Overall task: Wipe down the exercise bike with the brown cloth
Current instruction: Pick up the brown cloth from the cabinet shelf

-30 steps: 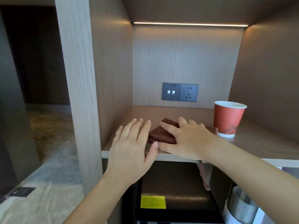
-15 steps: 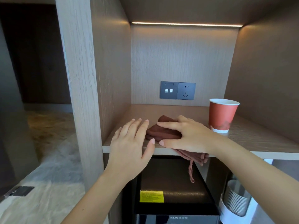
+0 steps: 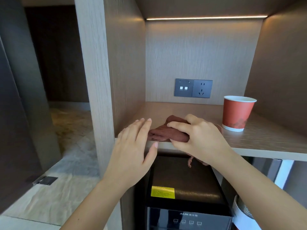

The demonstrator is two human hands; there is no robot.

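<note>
While reaching onto the wooden shelf (image 3: 265, 143), grips the bunched brown cloth (image 3: 166, 134) with the right hand (image 3: 201, 138), fingers and thumb curled round it at the front edge. Holds the left hand (image 3: 132, 150) flat, fingers straight, just left of that grip. Red paper cup (image 3: 237, 113) upright just right of it, apart.

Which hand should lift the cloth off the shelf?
Right: the right hand grips the crumpled brown cloth at the front edge of the wooden shelf; the left hand, fingers straight, holds nothing.
</note>
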